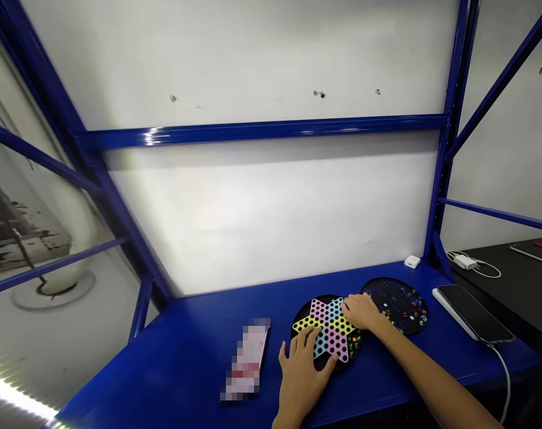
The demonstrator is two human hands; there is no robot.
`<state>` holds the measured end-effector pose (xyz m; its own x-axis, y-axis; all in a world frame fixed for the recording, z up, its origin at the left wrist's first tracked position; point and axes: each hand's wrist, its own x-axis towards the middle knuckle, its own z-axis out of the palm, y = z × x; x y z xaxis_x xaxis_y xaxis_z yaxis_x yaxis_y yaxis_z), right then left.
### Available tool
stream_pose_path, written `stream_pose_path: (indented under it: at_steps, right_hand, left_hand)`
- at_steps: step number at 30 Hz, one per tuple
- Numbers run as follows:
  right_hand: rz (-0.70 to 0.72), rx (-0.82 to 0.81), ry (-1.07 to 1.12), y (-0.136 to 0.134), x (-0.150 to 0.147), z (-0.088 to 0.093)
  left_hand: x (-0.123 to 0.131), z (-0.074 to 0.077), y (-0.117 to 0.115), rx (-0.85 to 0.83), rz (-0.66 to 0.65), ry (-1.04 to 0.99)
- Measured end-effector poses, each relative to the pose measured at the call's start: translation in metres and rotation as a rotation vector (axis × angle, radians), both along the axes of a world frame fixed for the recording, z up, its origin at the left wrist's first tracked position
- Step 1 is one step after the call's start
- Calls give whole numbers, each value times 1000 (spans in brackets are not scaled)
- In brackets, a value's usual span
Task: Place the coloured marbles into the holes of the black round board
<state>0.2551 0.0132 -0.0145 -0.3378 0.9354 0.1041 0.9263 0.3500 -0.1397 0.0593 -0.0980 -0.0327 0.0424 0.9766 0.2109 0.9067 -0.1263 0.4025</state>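
Observation:
A Chinese checkers board, a star in pink, blue and yellow dotted with dark holes, lies in a round black tray on the blue shelf. My left hand rests over the near left part of the board with its fingers spread. At the far right of the star, my right hand is closed, its fingertips bent down at the blue and yellow points. Whatever they may pinch is hidden. Small green and orange pieces show in the tray beside the star. Behind my right wrist lies a second black tray with scattered marbles.
A blurred pink-white packet lies left of the board. On the right, a phone with a white cable rests on a white box. A small white case stands near the back edge. Blue metal posts frame the shelf.

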Motion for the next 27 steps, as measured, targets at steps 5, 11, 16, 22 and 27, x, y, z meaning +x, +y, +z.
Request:
stream_pose_path:
  at_steps: [5, 11, 16, 22, 27]
  right_hand:
    - [10, -7, -6, 2, 0, 2]
    - [-61, -11, -4, 5, 1, -2]
    - [-107, -13, 19, 6, 1, -5]
    - [-133, -17, 93, 9, 2, -8]
    - [-205, 19, 203, 13, 8, -9]
  left_hand:
    - [-1, -1, -1, 0, 0, 2]
    - [0, 0, -1, 5, 6, 20]
    - [-1, 1, -1, 16, 12, 34]
    - [-2, 0, -2, 15, -10, -9]
    - [-3, -3, -2, 25, -16, -23]
